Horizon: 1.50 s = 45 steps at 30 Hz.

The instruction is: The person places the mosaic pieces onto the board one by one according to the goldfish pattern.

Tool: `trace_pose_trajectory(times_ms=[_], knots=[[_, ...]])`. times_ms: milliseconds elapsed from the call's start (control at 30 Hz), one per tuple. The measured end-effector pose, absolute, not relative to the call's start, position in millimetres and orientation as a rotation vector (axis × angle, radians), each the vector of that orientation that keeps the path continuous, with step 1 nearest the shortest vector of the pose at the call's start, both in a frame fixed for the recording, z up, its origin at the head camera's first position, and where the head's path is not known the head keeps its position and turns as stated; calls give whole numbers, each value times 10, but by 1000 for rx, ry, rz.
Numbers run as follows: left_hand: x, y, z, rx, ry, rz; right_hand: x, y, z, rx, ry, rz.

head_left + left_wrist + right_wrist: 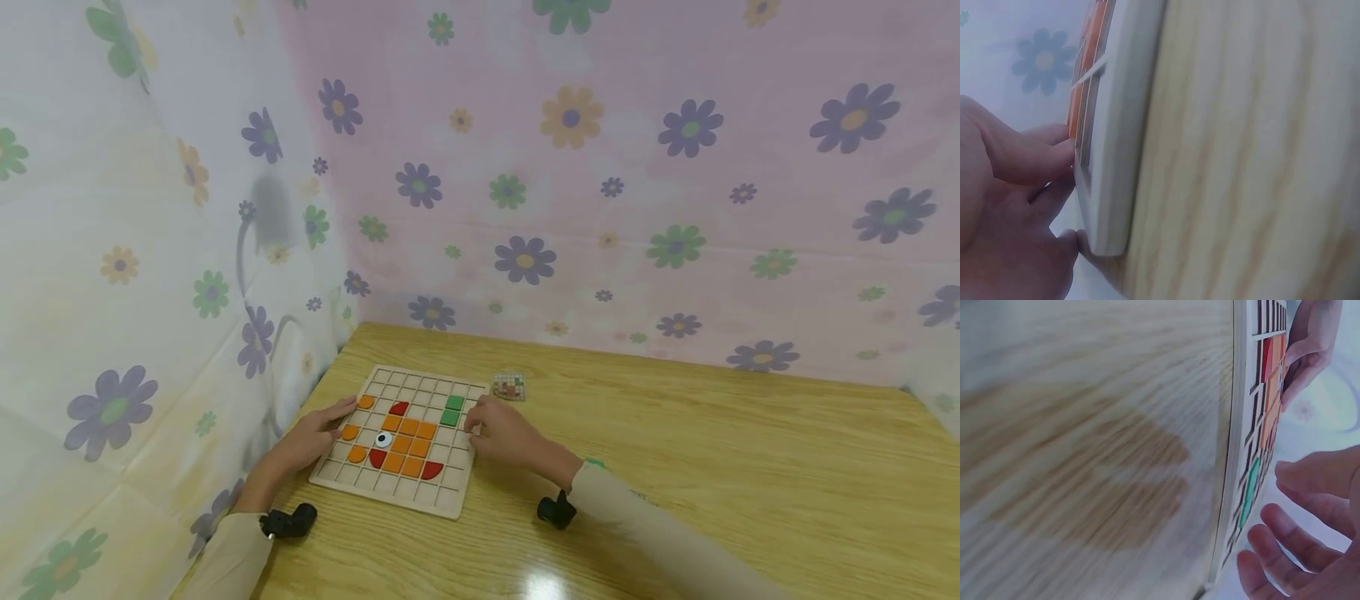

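Note:
A wooden grid board (382, 483) lies on the table near the left wall. It carries a block of orange square tiles (401, 444), red curved tiles (431, 472), an eye disc (383, 439), orange round tiles (357, 454) and two green tiles (450, 417). My left hand (307, 437) rests at the board's left edge, its thumb near the round tiles. Over the right edge, beside the green tiles, is my right hand (506, 433). Its fingers are spread and loosely bent in the right wrist view, with no piece visible between them.
A small picture card (509, 386) lies behind the board's far right corner. Some green pieces (595, 462) show partly behind the right sleeve. Flowered cloth walls (525, 258) stand at the back and left of the wooden table (712, 417).

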<state>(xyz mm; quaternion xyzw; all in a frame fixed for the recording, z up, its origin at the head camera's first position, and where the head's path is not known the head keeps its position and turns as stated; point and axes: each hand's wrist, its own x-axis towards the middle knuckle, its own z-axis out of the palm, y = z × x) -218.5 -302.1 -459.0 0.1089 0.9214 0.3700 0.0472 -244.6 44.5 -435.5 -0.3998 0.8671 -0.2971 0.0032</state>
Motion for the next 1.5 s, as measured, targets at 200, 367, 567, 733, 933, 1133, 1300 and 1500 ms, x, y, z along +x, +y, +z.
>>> trace_pose_trajectory(times_ms=[200,367,567,733,933,1133,1300,1500], knots=[[-2192,-3020,-4574,320,2797,1143,-2302,689,-4270,-1258,2693,-877],[-2179,-3015,-4576,303,2781,1168,-2190,924,-4229,-1268,2707,-842],[-2179,-3017,-4595,323,2778,1181,-2083,1227,-4200,-1241,2726,-825],[-2181,-3015,-4596,325,2791,1165,-2024,1440,-4199,-1195,2762,-820],[-2171,-3000,-4582,331,2792,1159,-1995,1677,-4246,-1163,2785,-818],[-2165,-2993,-4585,319,2804,1137,-1942,1882,-4290,-1077,2809,-802],[-2174,-2984,-4580,327,2770,1174,-1876,2036,-4314,-1040,2829,-802],[-2160,-2987,-4554,302,2791,1146,-1845,2128,-4415,-1003,2846,-824]])
